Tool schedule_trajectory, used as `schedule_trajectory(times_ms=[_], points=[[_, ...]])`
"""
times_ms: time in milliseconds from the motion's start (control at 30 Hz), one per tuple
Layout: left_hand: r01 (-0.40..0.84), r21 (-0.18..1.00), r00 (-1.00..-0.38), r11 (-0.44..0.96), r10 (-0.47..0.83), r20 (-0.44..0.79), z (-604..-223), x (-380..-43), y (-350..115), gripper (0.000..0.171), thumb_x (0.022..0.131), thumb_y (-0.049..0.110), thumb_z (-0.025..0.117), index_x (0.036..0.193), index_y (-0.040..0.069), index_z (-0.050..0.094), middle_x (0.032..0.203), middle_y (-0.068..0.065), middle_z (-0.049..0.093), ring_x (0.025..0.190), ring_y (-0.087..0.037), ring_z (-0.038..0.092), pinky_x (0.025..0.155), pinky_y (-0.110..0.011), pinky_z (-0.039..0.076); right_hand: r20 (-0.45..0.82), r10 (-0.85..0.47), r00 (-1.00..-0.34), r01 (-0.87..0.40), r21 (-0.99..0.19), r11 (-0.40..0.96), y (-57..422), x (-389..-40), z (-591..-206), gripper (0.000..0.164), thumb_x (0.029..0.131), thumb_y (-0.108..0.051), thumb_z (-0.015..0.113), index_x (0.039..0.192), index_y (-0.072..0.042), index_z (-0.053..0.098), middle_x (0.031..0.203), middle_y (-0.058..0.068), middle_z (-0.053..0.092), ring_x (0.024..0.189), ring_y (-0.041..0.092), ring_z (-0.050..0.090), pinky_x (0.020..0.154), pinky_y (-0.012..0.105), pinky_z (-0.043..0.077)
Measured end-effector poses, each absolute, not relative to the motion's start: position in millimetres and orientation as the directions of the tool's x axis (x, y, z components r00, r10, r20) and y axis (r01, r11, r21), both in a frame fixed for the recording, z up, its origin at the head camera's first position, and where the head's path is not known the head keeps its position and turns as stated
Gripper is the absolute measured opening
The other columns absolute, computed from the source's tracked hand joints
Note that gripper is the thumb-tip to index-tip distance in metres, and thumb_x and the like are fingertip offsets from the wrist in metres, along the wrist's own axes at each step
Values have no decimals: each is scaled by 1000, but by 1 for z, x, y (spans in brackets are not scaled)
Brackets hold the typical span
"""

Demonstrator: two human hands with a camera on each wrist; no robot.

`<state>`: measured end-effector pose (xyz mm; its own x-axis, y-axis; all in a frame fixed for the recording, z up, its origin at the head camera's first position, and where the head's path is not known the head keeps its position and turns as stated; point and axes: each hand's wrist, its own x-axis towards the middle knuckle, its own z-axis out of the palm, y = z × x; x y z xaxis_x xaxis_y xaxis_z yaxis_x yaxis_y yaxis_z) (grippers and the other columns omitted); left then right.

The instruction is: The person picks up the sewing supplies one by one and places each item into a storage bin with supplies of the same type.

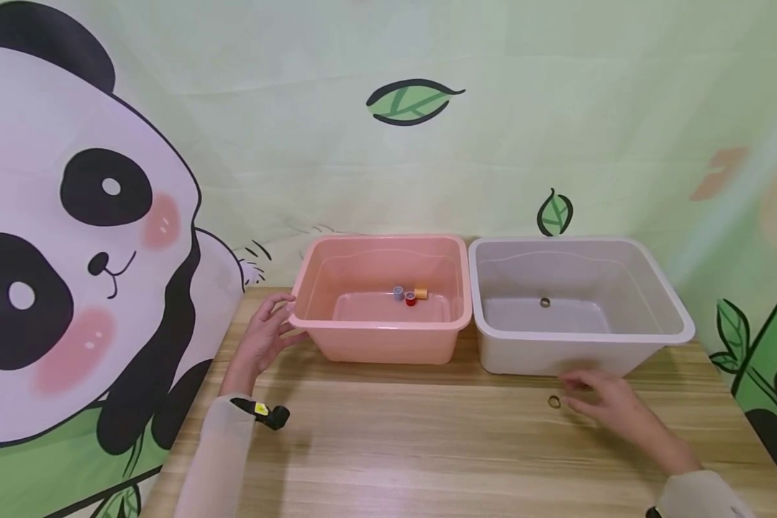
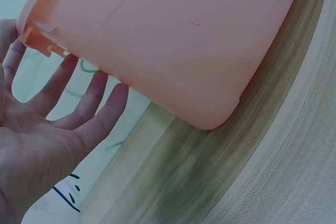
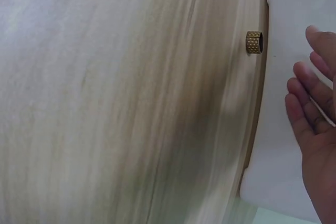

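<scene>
At the left end of the pink basin [image 1: 388,345], my left hand [image 1: 265,338] touches the rim and wall; in the left wrist view its extended fingers [image 2: 92,98] rest their tips against the side. My right hand [image 1: 611,406] hovers before the front wall of the light grey basin [image 1: 557,355], fingers loosely bent with nothing between them. Just left of its fingertips, a small gold ring [image 1: 554,402] stands on the table. The right wrist view shows this ring's dotted band [image 3: 254,42] beside the grey basin.
Inside the pink basin lie small blue [image 1: 398,293], red [image 1: 411,298] and orange [image 1: 421,293] ring-like pieces. Another small gold ring [image 1: 545,302] is in the grey basin. Both basins stand side by side on a wooden table [image 1: 395,439], against a panda-print cloth [image 1: 285,144].
</scene>
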<state>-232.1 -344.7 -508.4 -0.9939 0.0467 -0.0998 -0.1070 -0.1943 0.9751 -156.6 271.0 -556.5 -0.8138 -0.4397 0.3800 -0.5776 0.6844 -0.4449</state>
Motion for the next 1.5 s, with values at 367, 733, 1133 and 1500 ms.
schedule_trajectory(times_ms=[367, 733, 1133, 1500], points=[[-99, 979, -994, -177, 54, -91, -509, -234, -345, 16, 104, 29, 61, 118, 25, 55, 126, -1, 60, 113, -26, 66, 105, -67, 40, 327, -421, -846, -533, -483, 695, 271, -158, -569, 33, 78, -12, 87, 106, -6, 73, 92, 0, 73, 83, 14, 67, 74, 35, 58], [-97, 978, -995, -185, 53, -89, -510, -234, -345, 19, 104, 28, 61, 121, 22, 53, 126, -2, 60, 108, -23, 68, 92, -49, 58, 304, -441, -844, -536, -493, 686, 274, -160, -582, 31, 79, -13, 87, 106, -7, 74, 91, -5, 72, 82, 8, 66, 72, 31, 58], [-103, 976, -994, -191, 52, -94, -509, -232, -346, 16, 104, 26, 60, 119, 23, 55, 126, -3, 61, 108, -24, 69, 100, -59, 50, 351, -443, -825, -564, -466, 681, 271, -162, -590, 35, 72, -15, 91, 103, -10, 74, 91, -6, 69, 83, 10, 64, 71, 29, 55], [-104, 977, -994, -185, 43, -98, -509, -232, -346, 16, 104, 27, 62, 118, 24, 55, 128, -3, 59, 108, -24, 68, 100, -60, 50, 368, -416, -832, -552, -468, 690, 267, -163, -595, 31, 73, -13, 90, 100, -14, 76, 91, -6, 67, 82, 6, 59, 70, 27, 51]])
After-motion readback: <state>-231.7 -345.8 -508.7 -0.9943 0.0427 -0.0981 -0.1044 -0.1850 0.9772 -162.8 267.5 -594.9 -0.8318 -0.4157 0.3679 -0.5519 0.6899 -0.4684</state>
